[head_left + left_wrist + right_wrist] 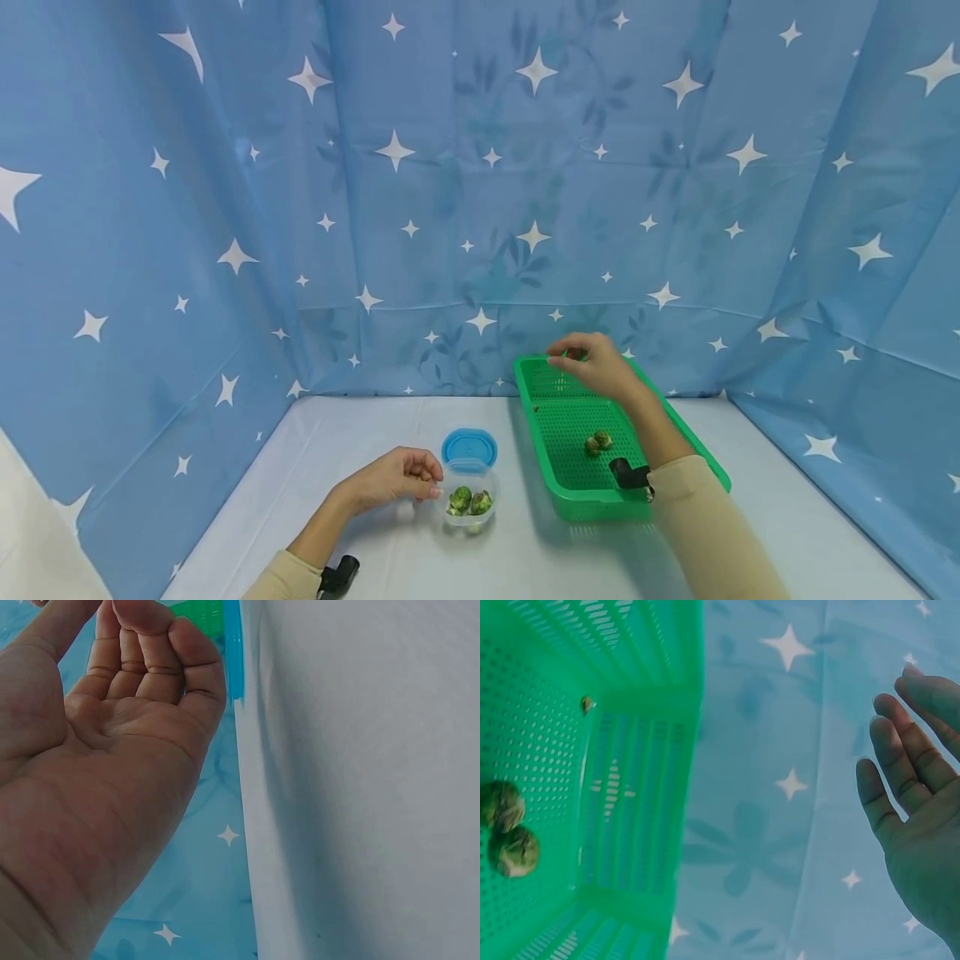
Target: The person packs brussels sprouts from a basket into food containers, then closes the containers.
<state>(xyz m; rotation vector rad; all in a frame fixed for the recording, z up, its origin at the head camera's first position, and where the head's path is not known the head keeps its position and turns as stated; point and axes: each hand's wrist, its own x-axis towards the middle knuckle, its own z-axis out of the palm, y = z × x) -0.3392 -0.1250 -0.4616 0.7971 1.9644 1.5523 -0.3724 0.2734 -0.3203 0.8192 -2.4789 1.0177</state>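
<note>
My left hand (401, 479) is at the left side of a small clear plastic container (489, 482), thumb tip right at its rim. Two green Brussels sprouts (460, 499) lie inside it. In the left wrist view the left hand's fingers (159, 667) are loosely bent, with nothing in the palm. Over the far end of a green plastic basket (551, 475), my right hand (592, 364) is raised. Its fingers (891, 754) look relaxed and fairly straight in the right wrist view, with nothing seen in them. Two brownish-green Brussels sprouts (597, 442) sit together on the basket floor.
A blue lid (469, 448) lies just behind the clear container. One small brown scrap (586, 703) is near the basket's far corner. The white tabletop (360, 567) ends at a blue star-patterned curtain (450, 192) at the back and sides.
</note>
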